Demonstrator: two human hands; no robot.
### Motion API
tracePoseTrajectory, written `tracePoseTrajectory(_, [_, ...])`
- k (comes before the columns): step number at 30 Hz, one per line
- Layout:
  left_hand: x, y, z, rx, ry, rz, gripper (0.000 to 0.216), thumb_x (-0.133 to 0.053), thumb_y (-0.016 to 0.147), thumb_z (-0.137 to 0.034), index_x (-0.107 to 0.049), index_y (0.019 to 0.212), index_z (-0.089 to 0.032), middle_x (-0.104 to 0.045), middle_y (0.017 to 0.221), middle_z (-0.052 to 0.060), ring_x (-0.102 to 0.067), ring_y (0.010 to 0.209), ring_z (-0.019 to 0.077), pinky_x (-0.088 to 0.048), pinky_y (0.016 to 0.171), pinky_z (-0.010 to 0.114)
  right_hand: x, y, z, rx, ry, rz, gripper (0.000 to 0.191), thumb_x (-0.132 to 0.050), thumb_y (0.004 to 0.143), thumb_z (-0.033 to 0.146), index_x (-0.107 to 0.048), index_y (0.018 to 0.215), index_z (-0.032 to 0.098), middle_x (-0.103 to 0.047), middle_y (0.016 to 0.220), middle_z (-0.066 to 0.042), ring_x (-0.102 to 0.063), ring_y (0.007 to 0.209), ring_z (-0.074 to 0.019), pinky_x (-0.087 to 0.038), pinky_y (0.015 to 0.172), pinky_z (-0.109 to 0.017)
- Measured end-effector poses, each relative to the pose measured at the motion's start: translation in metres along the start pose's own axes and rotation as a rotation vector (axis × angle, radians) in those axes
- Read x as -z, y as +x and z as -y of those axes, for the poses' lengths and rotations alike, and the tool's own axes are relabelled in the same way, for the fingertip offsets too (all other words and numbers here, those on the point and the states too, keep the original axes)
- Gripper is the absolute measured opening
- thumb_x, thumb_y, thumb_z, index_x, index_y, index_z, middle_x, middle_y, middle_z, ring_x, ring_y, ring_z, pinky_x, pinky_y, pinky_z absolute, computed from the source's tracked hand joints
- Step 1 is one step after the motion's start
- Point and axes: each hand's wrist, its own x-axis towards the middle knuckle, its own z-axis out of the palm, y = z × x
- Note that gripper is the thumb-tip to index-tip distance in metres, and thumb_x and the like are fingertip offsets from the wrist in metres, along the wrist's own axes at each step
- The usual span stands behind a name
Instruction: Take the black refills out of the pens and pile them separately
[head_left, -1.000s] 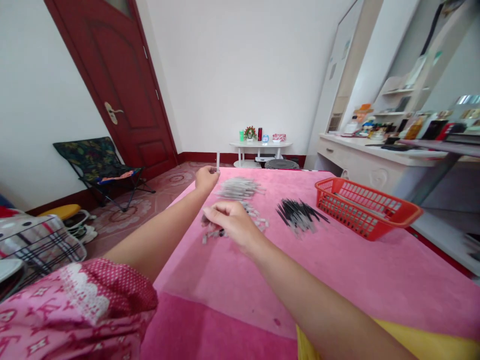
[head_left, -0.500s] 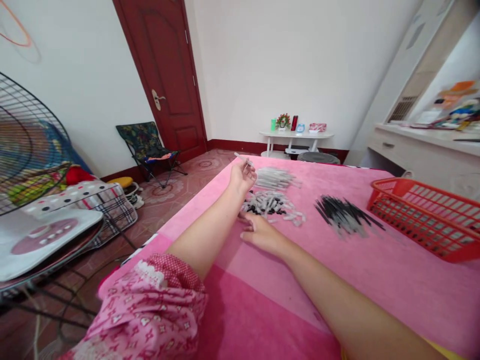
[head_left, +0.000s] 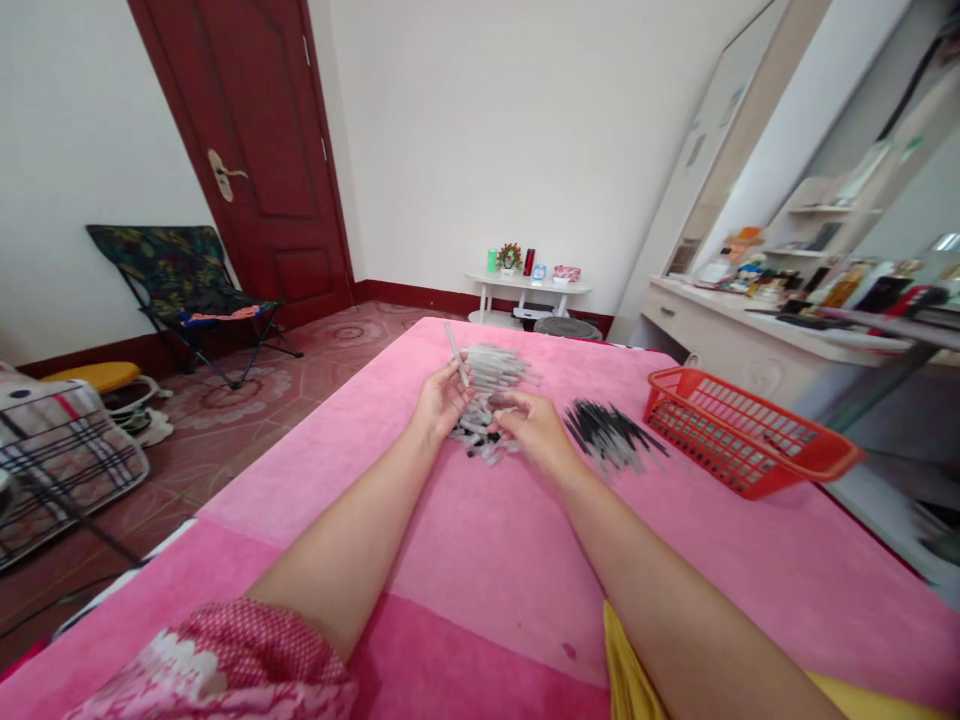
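Observation:
My left hand (head_left: 441, 398) holds a thin pale pen tube (head_left: 455, 352) that sticks up and tilts left. My right hand (head_left: 531, 424) is curled, its fingertips pinched at the edge of a heap of small grey and black pen parts (head_left: 474, 436) on the pink cloth. What the right fingers hold is too small to make out. Just behind both hands lies a pile of pale tubes (head_left: 498, 366). To the right of my right hand lies a bundle of black refills (head_left: 609, 432).
A red plastic basket (head_left: 750, 432) sits at the right of the pink-covered table (head_left: 480, 560). Beyond are a red door (head_left: 247, 150), a folding chair (head_left: 184, 290), a small white table (head_left: 525, 290) and a white dresser (head_left: 757, 330) at right.
My left hand came back toward me with the tube. My right hand lifted off the cloth and moved up to the heap of small parts. The camera swung back right.

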Motion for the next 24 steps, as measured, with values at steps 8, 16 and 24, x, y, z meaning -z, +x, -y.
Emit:
tracePoseTrajectory(8, [-0.008,-0.012,0.021,0.008,0.165,0.158,0.023,-0.069,0.067,-0.025,-0.061,0.086,-0.013,-0.064,0.077,0.003,-0.058,0.060,0.0083,-0.044,0.054,0.019,0.104,0.000,-0.001,-0.118,-1.036,-0.225,0.017,-0.058,0.072,0.025,-0.071,0.079,0.018,-0.070,0.085,-0.008,-0.064,0.081,-0.0174,-0.044,0.068,-0.024])
tracePoseTrajectory(16, [-0.023,-0.024,0.030,-0.109,0.336,0.230,0.033,-0.071,0.066,-0.035,-0.063,0.091,-0.014,-0.064,0.076,0.002,-0.059,0.063,0.0114,-0.048,0.056,0.023,0.109,-0.010,-0.006,-0.304,-1.316,-0.068,0.026,-0.068,0.064,0.041,-0.069,0.081,0.022,-0.069,0.091,-0.007,-0.064,0.082,-0.0220,-0.044,0.065,-0.030])
tracePoseTrajectory(24, [-0.023,-0.024,0.028,-0.086,0.309,0.199,0.033,-0.074,0.064,-0.036,-0.059,0.084,-0.013,-0.067,0.073,0.005,-0.064,0.064,0.0155,-0.051,0.060,0.026,0.096,-0.011,-0.002,-0.327,-1.384,-0.061,0.015,-0.061,0.066,0.020,-0.068,0.078,0.017,-0.069,0.090,-0.013,-0.065,0.087,-0.0259,-0.046,0.068,-0.032])
